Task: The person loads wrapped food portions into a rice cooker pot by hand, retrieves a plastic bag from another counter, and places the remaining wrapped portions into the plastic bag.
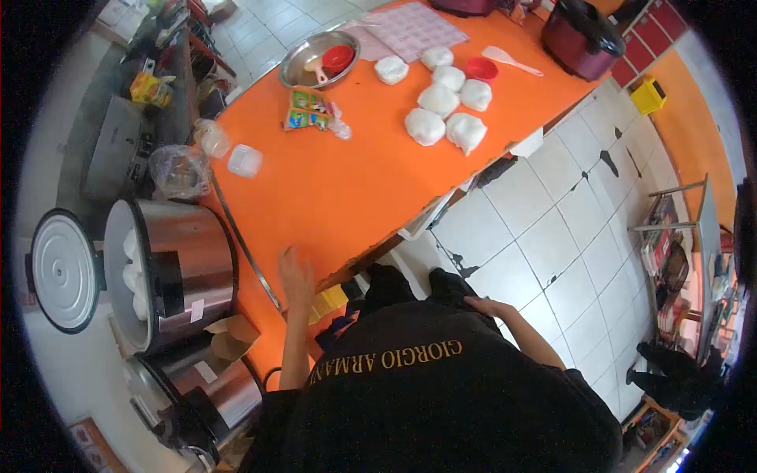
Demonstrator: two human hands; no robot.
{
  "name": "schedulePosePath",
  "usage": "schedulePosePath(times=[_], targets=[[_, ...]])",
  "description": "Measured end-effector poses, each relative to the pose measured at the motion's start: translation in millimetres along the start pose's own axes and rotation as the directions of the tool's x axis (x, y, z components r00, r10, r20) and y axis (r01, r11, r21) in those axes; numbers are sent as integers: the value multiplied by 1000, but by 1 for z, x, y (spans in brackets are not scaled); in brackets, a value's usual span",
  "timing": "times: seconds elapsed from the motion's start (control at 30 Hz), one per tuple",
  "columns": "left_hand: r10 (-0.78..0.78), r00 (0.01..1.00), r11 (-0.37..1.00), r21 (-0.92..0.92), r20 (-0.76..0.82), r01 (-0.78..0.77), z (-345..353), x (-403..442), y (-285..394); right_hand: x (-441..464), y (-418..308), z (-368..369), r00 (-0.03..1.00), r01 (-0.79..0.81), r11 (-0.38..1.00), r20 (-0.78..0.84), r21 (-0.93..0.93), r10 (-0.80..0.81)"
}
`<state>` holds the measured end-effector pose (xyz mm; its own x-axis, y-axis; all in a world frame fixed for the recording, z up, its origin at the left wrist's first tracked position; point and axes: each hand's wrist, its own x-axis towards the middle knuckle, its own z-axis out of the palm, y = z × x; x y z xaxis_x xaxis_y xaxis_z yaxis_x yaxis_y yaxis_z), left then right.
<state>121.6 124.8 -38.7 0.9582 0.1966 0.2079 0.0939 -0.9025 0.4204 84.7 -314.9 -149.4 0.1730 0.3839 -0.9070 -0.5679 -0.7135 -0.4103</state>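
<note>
My left hand [296,277] is over the near left part of the orange table [315,189], slightly blurred, fingers stretched out and holding nothing visible. Beside the dark clothing at my right side is my right hand [482,306], its fingers extended and nothing seen in it. Several white bagged lumps [438,100] lie on the table's far right part, around a small red bowl [481,69]. A colourful packet [307,109] and a clear plastic container [245,161] lie further left. The metal bowl [296,65] holds a red bowl and a light-handled utensil.
Large metal cookers [193,268] stand at the left, one open with white bags inside. A dark red cooker [582,39], white paddle [512,60] and patterned sheet [414,30] occupy the far table. Shelving [694,236] stands right; another person [678,378] is at lower right.
</note>
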Motion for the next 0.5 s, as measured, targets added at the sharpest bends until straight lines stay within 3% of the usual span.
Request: schedulePosePath(times=[0.07, 0.13, 0.2, 0.23, 0.33, 0.4, 0.5], targets=[[298, 953, 955, -23, 57, -297, 19, 34, 50, -10, 34, -6, 999, 14, 1000, -36, -20, -15], [455, 883, 889, -104, 115, -445, 43, 75, 105, -15, 71, -2, 998, 23, 999, -63, -36, -25], [556, 820, 831, -82, 137, -550, 70, 116, 147, -16, 96, 1, 980, -34, 982, -198, -183, -4], [568, 815, 823, -64, 114, -564, 88, 137, 163, -14, 118, 13, 941, 46, 987, -325, -155, -95], [560, 820, 825, 5, 119, -565, 132, 184, 193, -41, 129, 37, 902, -74, 995, -420, 72, 98], [535, 834, 836, 54, 139, -545, 158, 189, 200, -3, 206, 69, 837, 80, 994, -546, 76, -26], [501, 858, 863, 4, 117, -505, 180, 191, 199, -24, 230, 104, 795, 164, 954, -607, 250, 23]])
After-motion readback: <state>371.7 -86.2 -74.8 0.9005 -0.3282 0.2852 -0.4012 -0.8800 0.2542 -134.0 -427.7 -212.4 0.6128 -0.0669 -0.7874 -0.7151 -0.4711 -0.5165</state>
